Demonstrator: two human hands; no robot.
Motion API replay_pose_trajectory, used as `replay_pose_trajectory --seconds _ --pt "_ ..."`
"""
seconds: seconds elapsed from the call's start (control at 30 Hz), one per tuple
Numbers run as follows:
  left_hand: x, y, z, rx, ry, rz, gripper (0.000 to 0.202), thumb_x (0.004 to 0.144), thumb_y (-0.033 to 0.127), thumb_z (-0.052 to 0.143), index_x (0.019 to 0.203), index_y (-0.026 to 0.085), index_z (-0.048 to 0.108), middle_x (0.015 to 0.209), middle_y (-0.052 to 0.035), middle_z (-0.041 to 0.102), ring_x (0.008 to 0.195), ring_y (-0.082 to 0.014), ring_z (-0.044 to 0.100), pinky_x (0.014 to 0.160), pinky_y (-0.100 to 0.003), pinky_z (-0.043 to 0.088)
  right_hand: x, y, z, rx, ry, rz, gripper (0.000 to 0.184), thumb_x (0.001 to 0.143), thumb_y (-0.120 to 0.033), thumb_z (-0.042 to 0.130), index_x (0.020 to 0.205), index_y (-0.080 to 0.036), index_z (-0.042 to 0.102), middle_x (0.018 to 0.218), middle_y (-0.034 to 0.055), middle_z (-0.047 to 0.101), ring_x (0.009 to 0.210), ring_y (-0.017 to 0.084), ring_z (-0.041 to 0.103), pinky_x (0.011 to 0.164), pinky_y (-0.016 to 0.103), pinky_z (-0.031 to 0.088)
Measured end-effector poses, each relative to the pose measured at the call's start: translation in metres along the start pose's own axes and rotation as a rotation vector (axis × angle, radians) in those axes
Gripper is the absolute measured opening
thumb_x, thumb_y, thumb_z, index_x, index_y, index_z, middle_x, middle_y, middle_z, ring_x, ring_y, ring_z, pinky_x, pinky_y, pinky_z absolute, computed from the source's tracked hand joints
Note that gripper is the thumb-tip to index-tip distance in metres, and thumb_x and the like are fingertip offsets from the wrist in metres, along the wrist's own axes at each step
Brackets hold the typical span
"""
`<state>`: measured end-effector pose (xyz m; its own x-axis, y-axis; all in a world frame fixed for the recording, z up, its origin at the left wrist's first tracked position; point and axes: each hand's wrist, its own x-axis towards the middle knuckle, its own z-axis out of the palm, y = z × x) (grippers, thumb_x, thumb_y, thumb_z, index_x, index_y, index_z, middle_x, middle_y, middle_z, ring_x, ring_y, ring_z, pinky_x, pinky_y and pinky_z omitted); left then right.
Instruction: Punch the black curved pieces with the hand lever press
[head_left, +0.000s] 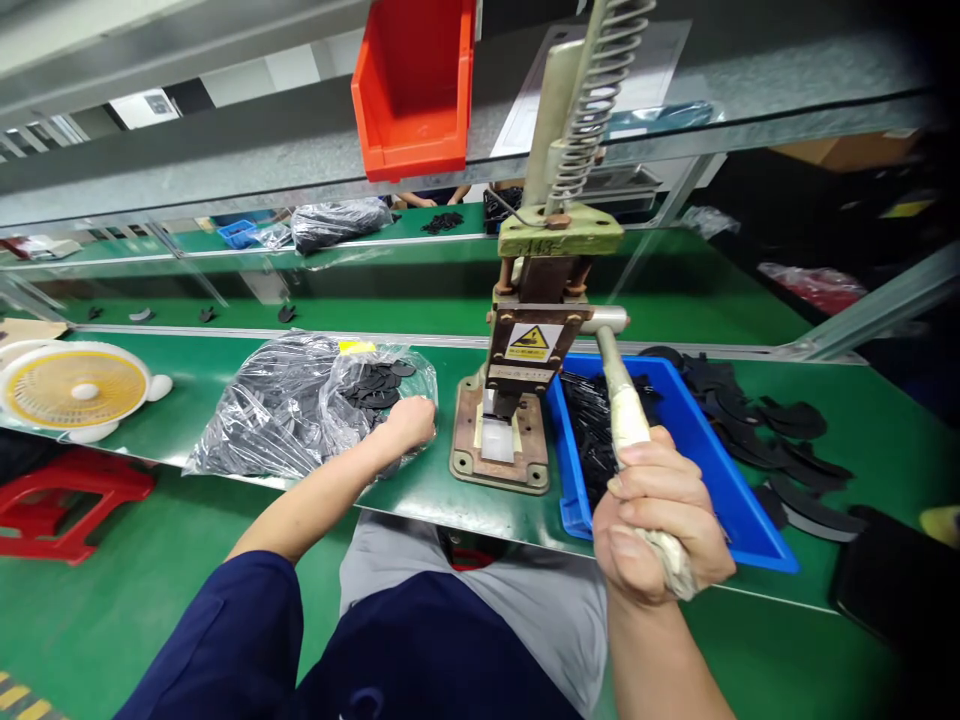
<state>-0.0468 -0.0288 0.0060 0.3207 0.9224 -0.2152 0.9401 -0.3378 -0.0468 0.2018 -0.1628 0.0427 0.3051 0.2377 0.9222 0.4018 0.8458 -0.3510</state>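
Observation:
My right hand (660, 520) is wrapped round the taped lever handle (628, 415) of a hand press (534, 330). The lever slants down from the press's right side. Beneath the ram, a small clear block (496, 440) sits on the metal base plate (465, 440). My left hand (412, 422) is curled closed at the right edge of a clear plastic bag (262, 410), left of the press. Its fingertips face away, so whatever they hold is hidden. Flat black pieces (379, 385) show at the bag's mouth.
A blue bin (675, 430) of thin black parts stands right of the press, with curved black pieces (795, 450) beyond it. A yellow-and-white fan (75, 388) lies at the left. An orange bin (412, 100) rests on the overhead shelf. Another person's hands (439, 198) show behind.

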Motion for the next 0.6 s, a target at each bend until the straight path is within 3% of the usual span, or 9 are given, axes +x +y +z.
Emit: replay_pose_trajectory --seconds 0.17,0.3,0.37,0.47,0.53,0.6 --pt "-0.001 -0.033 -0.010 -0.112 0.138 -0.126 0.027 0.089 0.009 0.050 0.103 0.008 0.072 0.095 -0.0198 0.075 0.095 -0.0274 0.073 0.084 -0.033 0.054 0.000 -0.004 0.000 0.003 0.001 0.016 0.011 0.071 -0.029 0.064 0.068 -0.023 0.056 0.071 -0.0022 0.061 0.080 0.020 0.063 0.099 0.057 0.050" --pt "0.000 -0.041 -0.014 -0.591 0.250 -0.185 0.010 0.079 0.010 0.067 0.089 0.013 0.067 0.087 -0.0082 0.074 0.080 -0.0189 0.071 0.071 -0.025 0.052 -0.001 -0.003 0.001 -0.017 -0.004 0.017 0.010 0.071 -0.030 0.062 0.069 -0.024 0.055 0.070 -0.0020 0.059 0.080 0.021 0.062 0.097 0.061 0.049" --pt "0.001 -0.029 -0.011 -0.937 0.199 -0.203 0.014 0.076 0.010 0.071 0.084 0.014 0.061 0.078 -0.0043 0.072 0.066 -0.0145 0.068 0.060 -0.021 0.050 -0.001 -0.003 0.002 -0.027 -0.002 0.002 0.009 0.070 -0.028 0.063 0.070 -0.024 0.055 0.069 -0.0023 0.058 0.078 0.022 0.061 0.094 0.062 0.048" --pt "0.006 0.001 -0.003 -1.394 0.010 -0.171 0.024 0.075 0.016 0.077 0.082 0.015 0.054 0.068 -0.0014 0.069 0.056 -0.0120 0.066 0.052 -0.018 0.047 0.000 -0.003 0.003 -0.050 0.024 0.003 0.011 0.071 -0.030 0.063 0.069 -0.024 0.054 0.067 -0.0022 0.057 0.076 0.022 0.060 0.091 0.063 0.048" --pt "0.011 0.021 0.000 -1.550 -0.063 -0.174 0.035 0.069 0.019 0.086 0.081 0.015 0.053 0.062 0.0017 0.065 0.052 -0.0100 0.063 0.050 -0.017 0.048 0.000 -0.004 0.004 -0.063 0.036 0.005 0.013 0.073 -0.032 0.062 0.068 -0.024 0.053 0.066 -0.0024 0.056 0.076 0.022 0.060 0.091 0.063 0.049" --pt "0.017 0.036 0.001 -1.610 -0.062 -0.188 0.039 0.062 0.018 0.090 0.081 0.013 0.056 0.059 0.0048 0.062 0.049 -0.0069 0.059 0.049 -0.015 0.048 0.000 -0.003 0.004 -0.065 0.030 -0.001 0.014 0.073 -0.033 0.063 0.068 -0.024 0.053 0.066 -0.0030 0.056 0.076 0.021 0.060 0.092 0.060 0.049"
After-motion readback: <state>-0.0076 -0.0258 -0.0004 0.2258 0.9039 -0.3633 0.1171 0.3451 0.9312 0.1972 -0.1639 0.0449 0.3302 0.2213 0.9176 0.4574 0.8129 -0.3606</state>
